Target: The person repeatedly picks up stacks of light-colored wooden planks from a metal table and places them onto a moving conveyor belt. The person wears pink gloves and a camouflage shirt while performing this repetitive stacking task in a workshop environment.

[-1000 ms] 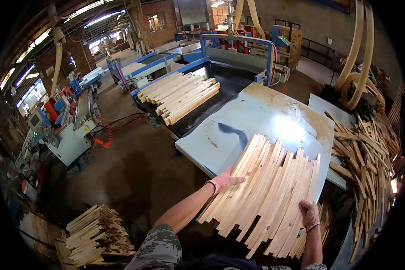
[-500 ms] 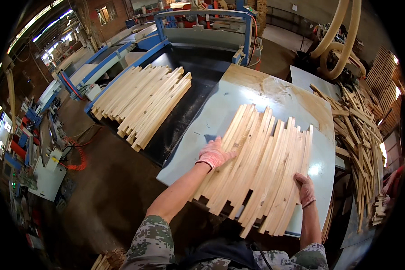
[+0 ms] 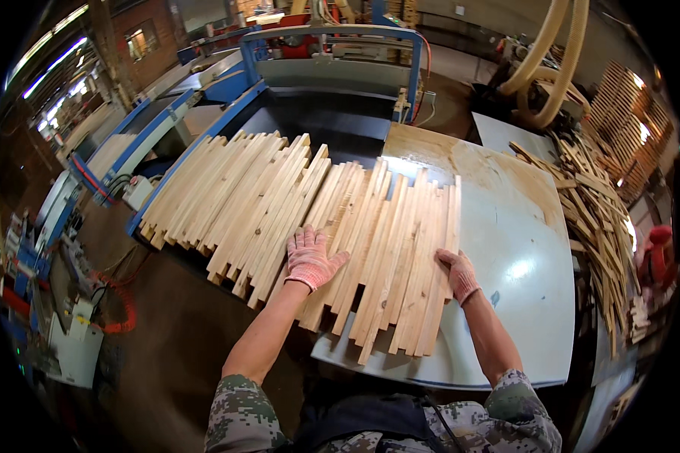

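Note:
A batch of pale wooden strips [image 3: 389, 260] lies side by side in front of me, across the dark belt and the grey sheet-topped table [image 3: 517, 302]. My left hand [image 3: 312, 259], in a pink knit glove, rests flat with fingers spread near the batch's left edge. On the right side my right hand [image 3: 459, 273], gloved alike, bends round the outermost strip and presses against it. Up against the batch's left side is another row of wooden strips [image 3: 242, 196] on the belt. The strip ends are uneven, with small gaps between some of them.
A blue-framed machine [image 3: 332, 32] spans the black belt [image 3: 317, 113] at the far end. Loose strips [image 3: 601, 226] are heaped to the right, below thick beige hoses [image 3: 540, 68]. A coiled red air hose [image 3: 121, 309] hangs at the left.
Both hands and the batch between them have moved left across the table. The gap to the row on the belt has closed. My head view has shifted slightly.

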`<state>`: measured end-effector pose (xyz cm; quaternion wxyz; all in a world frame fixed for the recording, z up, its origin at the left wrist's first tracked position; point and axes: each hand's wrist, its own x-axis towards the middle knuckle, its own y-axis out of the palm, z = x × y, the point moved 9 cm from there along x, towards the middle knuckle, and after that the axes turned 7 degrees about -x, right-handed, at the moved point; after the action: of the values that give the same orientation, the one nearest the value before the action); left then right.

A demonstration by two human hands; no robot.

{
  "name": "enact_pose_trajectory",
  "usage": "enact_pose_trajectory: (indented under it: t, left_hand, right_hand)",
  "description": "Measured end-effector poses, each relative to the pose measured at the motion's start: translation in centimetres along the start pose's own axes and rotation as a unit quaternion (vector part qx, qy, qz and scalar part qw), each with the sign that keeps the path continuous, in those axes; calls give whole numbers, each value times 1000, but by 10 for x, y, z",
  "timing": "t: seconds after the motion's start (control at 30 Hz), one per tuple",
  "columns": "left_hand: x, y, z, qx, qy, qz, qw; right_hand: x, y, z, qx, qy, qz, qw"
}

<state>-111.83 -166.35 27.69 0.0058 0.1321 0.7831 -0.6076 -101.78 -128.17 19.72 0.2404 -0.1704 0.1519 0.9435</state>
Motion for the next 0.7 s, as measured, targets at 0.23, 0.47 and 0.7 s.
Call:
enact_pose_trajectory:
  t: [0.23,0.47,0.7]
  left_hand:
    - [15,3,1,-47,162,10,986]
    - [14,0,1,-66,175,14,982]
    - [18,2,6,-88,210,5,974]
  right_hand:
    - [-9,16,40,-405,5,-76,911]
    - [-57,91,80,-705,-75,-207,674]
    - [-34,260,40,-734,-228,-83,634]
